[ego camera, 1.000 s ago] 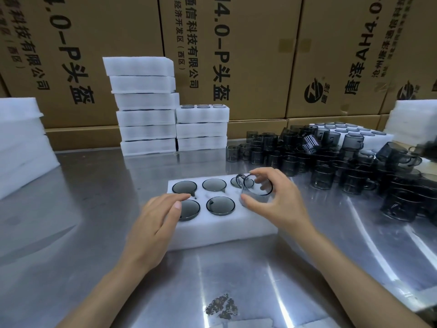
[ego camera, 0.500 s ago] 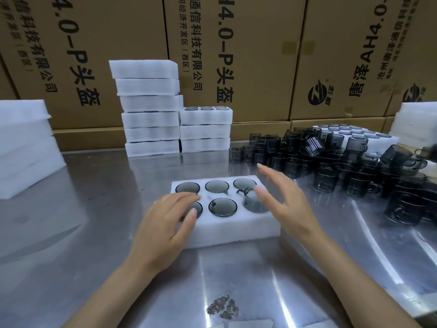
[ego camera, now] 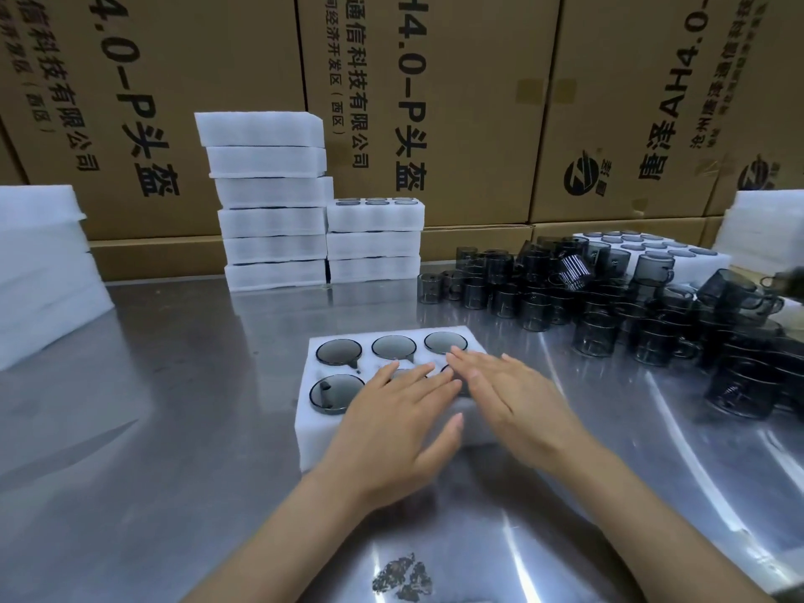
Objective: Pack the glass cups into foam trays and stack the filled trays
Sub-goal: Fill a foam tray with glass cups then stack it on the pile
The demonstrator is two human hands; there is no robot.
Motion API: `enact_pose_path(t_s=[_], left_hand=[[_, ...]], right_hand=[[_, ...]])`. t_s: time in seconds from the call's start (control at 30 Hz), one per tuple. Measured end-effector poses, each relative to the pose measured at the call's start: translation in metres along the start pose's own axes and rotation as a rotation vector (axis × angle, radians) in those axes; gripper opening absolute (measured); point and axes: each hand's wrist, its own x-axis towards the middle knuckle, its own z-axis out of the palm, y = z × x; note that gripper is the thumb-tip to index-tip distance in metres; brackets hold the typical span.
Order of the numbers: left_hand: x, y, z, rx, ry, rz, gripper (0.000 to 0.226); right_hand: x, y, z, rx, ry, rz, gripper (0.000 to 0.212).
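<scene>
The steel table [ego camera: 182,428] is carrying stacks of filled trays [ego camera: 374,239] in the upper middle of the frame, likely parked clear of the work. At centre, the foam tray [ego camera: 330,446] is holding its glass cups [ego camera: 338,352] seated in the pockets. The left hand [ego camera: 393,433] and right hand [ego camera: 517,398] are lying flat on it, fingers straight and grasping nothing, probably pressing the cups level before stacking.

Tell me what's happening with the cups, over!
Left hand and right hand: flat, no grip, over the foam tray. Four cups seated in view; near slots hidden. Loose cups heaped to the right, nothing blocking.
</scene>
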Motion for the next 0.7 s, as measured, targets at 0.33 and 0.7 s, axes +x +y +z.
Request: enact_pose_path(t_s=[0.33,0.7], left_hand=[[-0.008,0.002,0.003,0.06,0.037,0.034,0.053],[-0.028,-0.052,-0.025,-0.405,0.163,-0.618,0.045]], right_hand=[[-0.005,-0.003,0.004,-0.09,-0.04,-0.01,0.047],[-0.002,0.009,0.004,0.527,0.195,0.504,0.054]])
